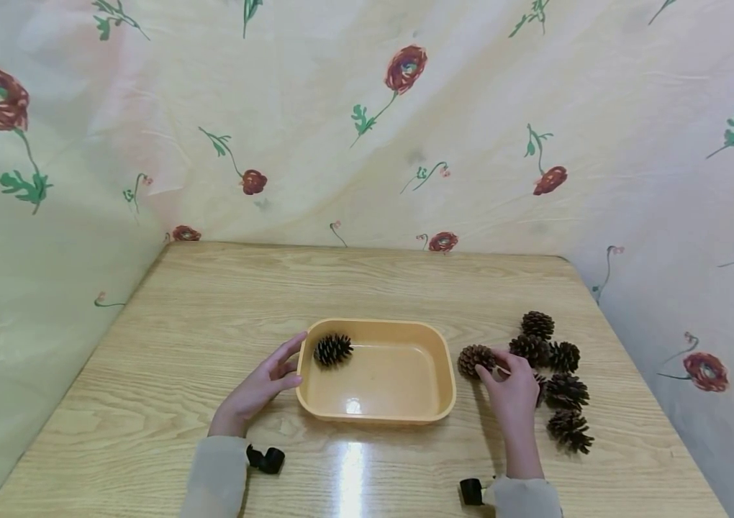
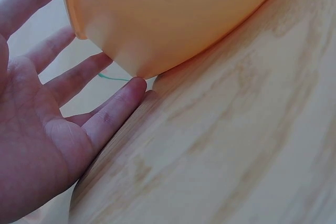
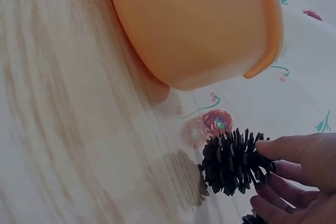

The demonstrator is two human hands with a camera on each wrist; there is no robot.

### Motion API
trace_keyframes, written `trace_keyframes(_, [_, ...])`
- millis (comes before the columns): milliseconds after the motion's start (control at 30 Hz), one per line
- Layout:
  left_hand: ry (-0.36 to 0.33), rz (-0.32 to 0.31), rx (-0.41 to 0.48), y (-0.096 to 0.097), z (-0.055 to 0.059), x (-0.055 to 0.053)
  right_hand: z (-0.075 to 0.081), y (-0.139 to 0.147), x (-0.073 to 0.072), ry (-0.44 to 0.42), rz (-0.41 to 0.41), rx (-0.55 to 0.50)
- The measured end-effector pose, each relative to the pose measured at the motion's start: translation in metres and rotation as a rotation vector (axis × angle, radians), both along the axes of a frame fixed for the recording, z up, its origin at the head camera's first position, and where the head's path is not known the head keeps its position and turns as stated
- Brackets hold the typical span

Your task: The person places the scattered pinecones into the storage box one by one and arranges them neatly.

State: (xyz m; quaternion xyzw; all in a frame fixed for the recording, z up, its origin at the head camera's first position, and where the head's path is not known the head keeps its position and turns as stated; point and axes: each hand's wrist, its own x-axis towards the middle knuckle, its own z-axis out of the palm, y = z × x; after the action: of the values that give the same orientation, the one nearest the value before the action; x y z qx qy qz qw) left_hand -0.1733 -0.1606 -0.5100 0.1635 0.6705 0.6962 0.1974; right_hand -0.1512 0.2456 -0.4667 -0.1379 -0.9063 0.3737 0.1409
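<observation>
A shallow orange plastic bin (image 1: 399, 419) stands on the wooden table, with one pine cone (image 1: 333, 350) lying at its left end. My left hand (image 1: 271, 375) rests against the bin's left side, its fingers fairly straight; in the left wrist view the fingertips (image 2: 137, 85) touch the bin's wall (image 2: 173, 19). Just right of the bin, my right hand (image 1: 513, 385) pinches a brown pine cone (image 1: 474, 361) between thumb and fingers. The right wrist view shows this pine cone (image 3: 235, 162) close over the table, its scales spread.
Several more pine cones (image 1: 566, 391) lie in a loose group beyond my right hand, toward the table's right edge. Flower-patterned cloth (image 1: 315, 144) hangs behind the table (image 1: 211, 302) and along both sides. A small black camera sits at each wrist.
</observation>
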Motion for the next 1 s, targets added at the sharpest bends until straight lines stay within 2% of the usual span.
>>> trace_keyframes(367, [0.002,-0.002,0.003,0.000,0.001,0.000,0.005,-0.005,0.003,0.051,-0.049,-0.018])
trace_keyframes(667, [0.001,0.000,0.007,0.000,0.001,0.000,0.015,-0.007,0.004,0.093,-0.053,-0.139])
trace_keyframes(1000, [-0.015,0.001,0.001,-0.001,0.003,0.000,0.024,-0.008,0.007,0.122,-0.077,-0.101])
